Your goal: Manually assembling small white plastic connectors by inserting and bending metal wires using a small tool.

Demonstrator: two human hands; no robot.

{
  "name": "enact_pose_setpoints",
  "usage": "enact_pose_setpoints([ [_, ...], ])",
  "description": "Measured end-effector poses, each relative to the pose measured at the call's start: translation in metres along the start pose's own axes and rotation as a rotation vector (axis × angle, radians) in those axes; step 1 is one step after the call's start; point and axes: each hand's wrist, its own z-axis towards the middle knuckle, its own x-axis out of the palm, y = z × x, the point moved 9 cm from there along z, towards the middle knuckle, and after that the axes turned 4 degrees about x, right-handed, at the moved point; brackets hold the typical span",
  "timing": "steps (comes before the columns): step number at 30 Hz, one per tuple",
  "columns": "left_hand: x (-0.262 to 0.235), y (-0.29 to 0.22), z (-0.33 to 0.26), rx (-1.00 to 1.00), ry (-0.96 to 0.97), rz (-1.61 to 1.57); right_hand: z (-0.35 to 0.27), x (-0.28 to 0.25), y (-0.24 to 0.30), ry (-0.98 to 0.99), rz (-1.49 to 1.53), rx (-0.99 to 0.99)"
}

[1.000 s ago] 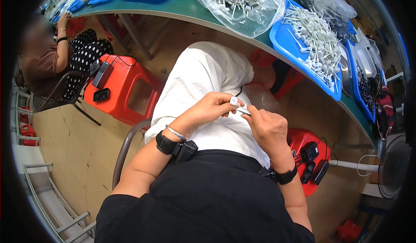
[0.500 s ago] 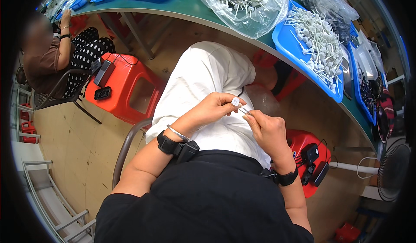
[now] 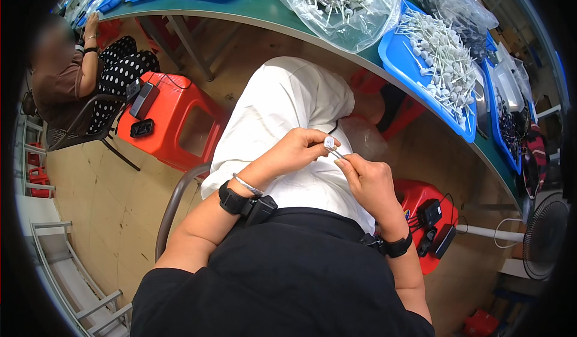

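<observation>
Above my lap, my left hand [image 3: 296, 150] pinches a small white piece [image 3: 329, 141] with a rounded head between thumb and fingertips. My right hand [image 3: 371, 180] grips metal tweezers [image 3: 336, 153], their points at the lower edge of the white piece. Both hands are close together, over the white trousers [image 3: 288, 96]. Whether the points have closed on any part of the piece is too small to see. The piece looks like the many white-headed, thin-stemmed parts [image 3: 442, 60] heaped in the blue tray [image 3: 393, 66] to the right.
A green table [image 3: 270, 21] curves ahead, bearing a plastic bag [image 3: 360, 39] of similar parts and more blue trays. Red stools [image 3: 162, 111] with small black devices stand at both sides. At the left a person [image 3: 66, 84] sits on a chair; a fan [image 3: 546, 235] is at the right.
My right hand has shifted slightly left, bringing the tweezers up to the white piece. The piece has tilted and moved a little to the right in my left fingers.
</observation>
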Motion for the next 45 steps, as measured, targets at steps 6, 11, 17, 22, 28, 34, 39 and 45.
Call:
enact_pose_setpoints([
  [6, -0.001, -0.002, -0.001, 0.001, -0.008, 0.054, 0.0, 0.011, -0.014, 0.126, 0.193, 0.142],
  [11, -0.001, 0.001, 0.0, -0.002, -0.004, 0.051, -0.006, 0.03, -0.029, 0.344, 0.513, 0.447],
  [17, -0.002, 0.0, 0.0, 0.034, -0.021, 0.075, -0.012, 0.046, -0.037, 0.465, 0.747, 0.551],
  [22, -0.002, 0.003, 0.001, -0.039, 0.0, 0.145, -0.013, 0.047, -0.038, 0.488, 0.835, 0.578],
  [28, -0.003, 0.001, 0.001, -0.009, -0.013, 0.112, -0.013, 0.047, -0.039, 0.494, 0.817, 0.571],
  [34, -0.004, 0.0, 0.001, 0.005, -0.033, 0.136, -0.012, 0.043, -0.037, 0.481, 0.701, 0.511],
  [39, -0.002, -0.003, 0.0, 0.01, -0.027, 0.168, -0.009, 0.036, -0.033, 0.446, 0.602, 0.483],
  [45, 0.001, -0.001, 0.001, -0.028, 0.013, 0.131, -0.011, 0.042, -0.038, 0.475, 0.656, 0.504],
])
